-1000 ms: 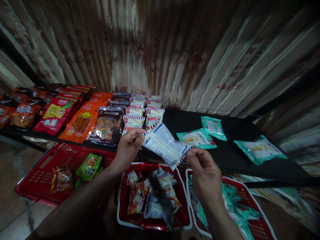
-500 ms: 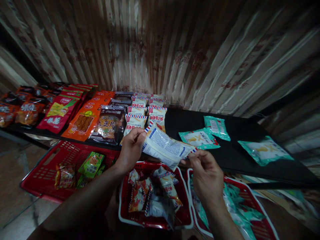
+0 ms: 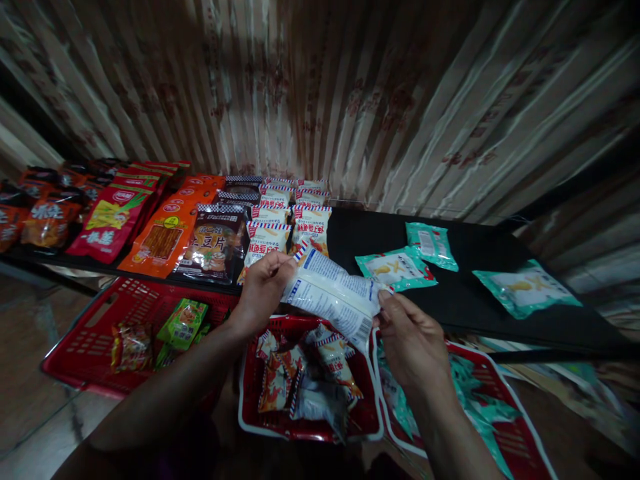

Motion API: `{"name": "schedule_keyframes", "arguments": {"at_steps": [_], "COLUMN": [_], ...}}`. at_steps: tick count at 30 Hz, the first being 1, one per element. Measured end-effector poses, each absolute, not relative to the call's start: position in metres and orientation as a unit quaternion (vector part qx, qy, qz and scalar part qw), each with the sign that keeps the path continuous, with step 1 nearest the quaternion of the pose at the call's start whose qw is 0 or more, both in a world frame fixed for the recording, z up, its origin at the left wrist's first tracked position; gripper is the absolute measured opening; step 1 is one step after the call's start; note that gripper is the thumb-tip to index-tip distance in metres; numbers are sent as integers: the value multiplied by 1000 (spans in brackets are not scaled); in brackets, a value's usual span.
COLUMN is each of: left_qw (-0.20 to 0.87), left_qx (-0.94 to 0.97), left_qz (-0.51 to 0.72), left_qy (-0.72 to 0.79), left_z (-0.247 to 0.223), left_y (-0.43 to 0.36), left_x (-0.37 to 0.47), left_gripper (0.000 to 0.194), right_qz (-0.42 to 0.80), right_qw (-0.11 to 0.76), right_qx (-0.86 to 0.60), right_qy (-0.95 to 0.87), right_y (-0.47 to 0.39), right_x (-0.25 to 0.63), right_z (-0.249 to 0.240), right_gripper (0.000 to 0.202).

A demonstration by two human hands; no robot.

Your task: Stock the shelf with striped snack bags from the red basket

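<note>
Between my hands is a white snack bag (image 3: 334, 293) with its printed back, blue text and a barcode, facing up. My left hand (image 3: 263, 288) pinches its upper left end by the striped edge. My right hand (image 3: 411, 333) grips the right end between thumb and fingers. The bag hangs above a red basket (image 3: 377, 400) with a white rim, where several similar snack bags (image 3: 334, 363) lie jumbled. Just behind my left hand, more of these bags (image 3: 267, 240) stand in two rows on the black shelf (image 3: 350, 233).
Left along the shelf are brown potato-chip bags (image 3: 213, 243), orange packets (image 3: 167, 233), pink packets (image 3: 113, 220) and black-orange bags (image 3: 53, 217). Teal bags (image 3: 397, 268) lie at right. A red basket (image 3: 95, 340) holds green packets (image 3: 183, 323); another basket (image 3: 520, 427) holds teal bags. Corrugated sheeting (image 3: 320, 87) rises behind.
Both hands still hold the bag, which has turned slightly so that its barcode end shows more. The whole view has shifted a little.
</note>
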State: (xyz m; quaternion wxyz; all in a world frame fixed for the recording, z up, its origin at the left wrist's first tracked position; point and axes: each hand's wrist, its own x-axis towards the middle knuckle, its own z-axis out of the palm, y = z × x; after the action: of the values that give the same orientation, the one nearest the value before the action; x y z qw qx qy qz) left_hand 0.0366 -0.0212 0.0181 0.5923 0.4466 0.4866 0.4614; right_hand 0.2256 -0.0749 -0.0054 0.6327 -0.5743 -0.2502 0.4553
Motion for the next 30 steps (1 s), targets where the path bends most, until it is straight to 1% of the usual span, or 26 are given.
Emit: {"name": "schedule_keyframes", "arguments": {"at_steps": [6, 9, 10, 14, 17, 19, 24, 27, 30], "left_qw": [682, 720, 730, 753, 766, 776, 811, 818, 812], "left_qx": [348, 310, 303, 282, 274, 269, 239, 231, 228], "left_qz": [443, 439, 440, 447, 443, 439, 419, 417, 426], "left_qy": [467, 438, 426, 393, 378, 364, 331, 324, 327], "left_z": [17, 17, 17, 19, 20, 20, 18, 16, 14], "left_y": [-19, -17, -16, -14, -13, -13, -11, -10, -9], "left_x": [36, 35, 35, 34, 34, 34, 31, 30, 31], "left_gripper": [18, 15, 14, 10, 10, 11, 15, 12, 11], "right_qz": [478, 434, 409, 279, 169, 144, 143, 119, 97], "right_qw": [633, 623, 614, 557, 529, 518, 513, 490, 418], "right_qx": [-565, -592, -604, -633, -607, -582, -528, -482, -435], "right_qy": [-226, -270, -301, -459, -568, -610, -661, -716, -792], "right_y": [-73, -74, -74, -76, -77, -78, -82, -84, -85], "right_x": [221, 222, 224, 229, 232, 233, 232, 235, 239], "right_z": [1, -2, -4, -10, -12, -11, -6, -1, 4], "right_gripper": [34, 54, 57, 46, 39, 37, 27, 37, 58]}}
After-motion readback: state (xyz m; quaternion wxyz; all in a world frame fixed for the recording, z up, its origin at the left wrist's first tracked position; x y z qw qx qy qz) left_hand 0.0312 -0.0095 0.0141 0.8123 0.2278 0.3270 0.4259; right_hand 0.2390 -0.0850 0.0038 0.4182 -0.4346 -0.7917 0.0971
